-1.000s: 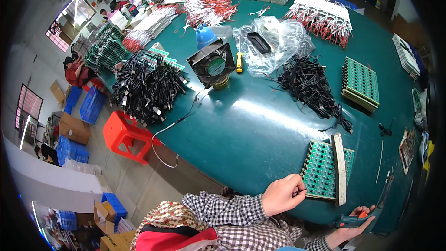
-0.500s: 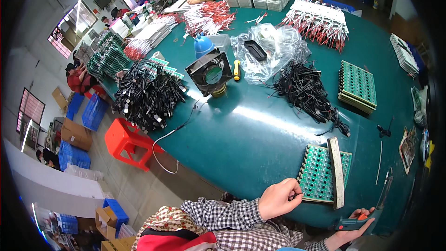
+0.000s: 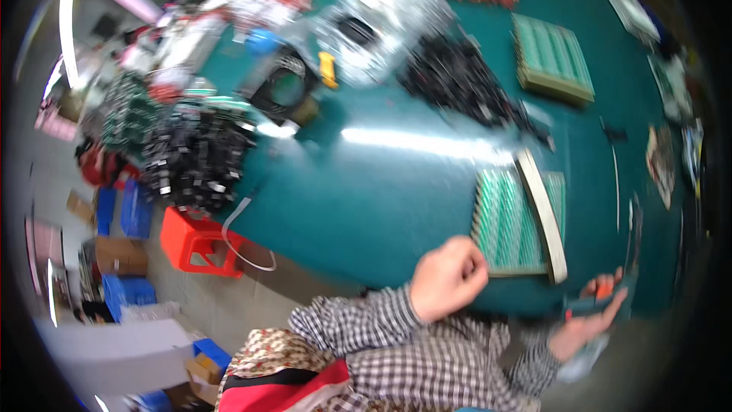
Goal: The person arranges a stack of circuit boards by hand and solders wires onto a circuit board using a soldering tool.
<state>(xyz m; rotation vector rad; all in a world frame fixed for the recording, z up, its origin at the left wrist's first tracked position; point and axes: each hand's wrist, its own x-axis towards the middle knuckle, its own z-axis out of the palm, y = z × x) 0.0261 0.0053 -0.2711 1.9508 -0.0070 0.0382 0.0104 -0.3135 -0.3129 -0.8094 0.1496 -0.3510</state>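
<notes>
Circuit board (image 3: pixel 505 221) lies just beside the left grip (image 3: pixel 445 279)

A head-worn fisheye looks down over the hands (image 3: pixel 447 279) and green table (image 3: pixel 366 206).

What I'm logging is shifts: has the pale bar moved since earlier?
No; the pale bar still lies across the green circuit panel, right of centre.

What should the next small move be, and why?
I'd probably bring the hand tool in the right hand nearer the near-left corner of the green board panel: the left hand is curled there, while the tool sits off to the right, past the pale strip lying across the panel. Blur hides whether the left fingers pinch anything.
</notes>
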